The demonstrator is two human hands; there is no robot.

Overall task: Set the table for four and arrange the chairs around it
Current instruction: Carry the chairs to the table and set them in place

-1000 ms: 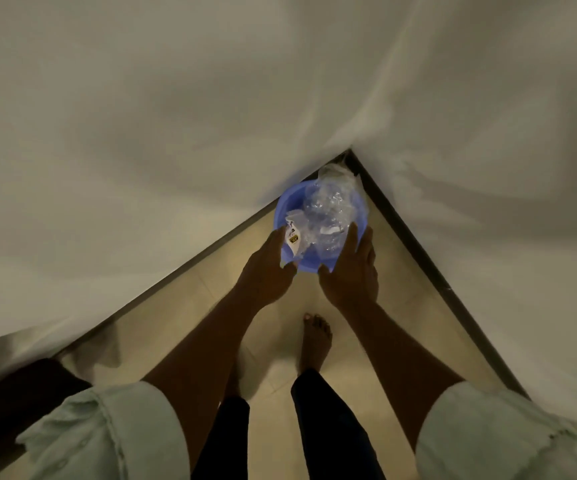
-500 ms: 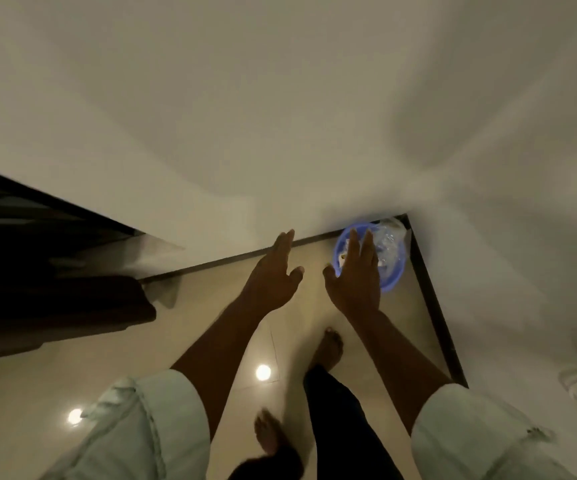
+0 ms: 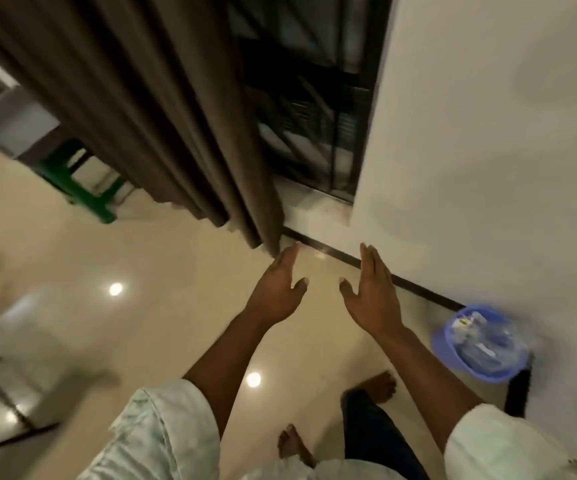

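Note:
My left hand and my right hand hover in front of me with straight fingers, palms facing each other, and hold nothing. A blue plastic tub with clear plastic wrapping in it stands on the floor in the wall corner at lower right, apart from both hands. A green stool stands at the far left beside the curtain. No table shows in this view.
A brown curtain hangs ahead, next to a dark barred window. A white wall with a dark skirting fills the right. Glossy beige floor tiles stretch to the left. My bare feet show below.
Both hands let go of the blue tub, which stays on the floor in the corner. My view has swung left, so the tub now lies at lower right and the curtain appears.

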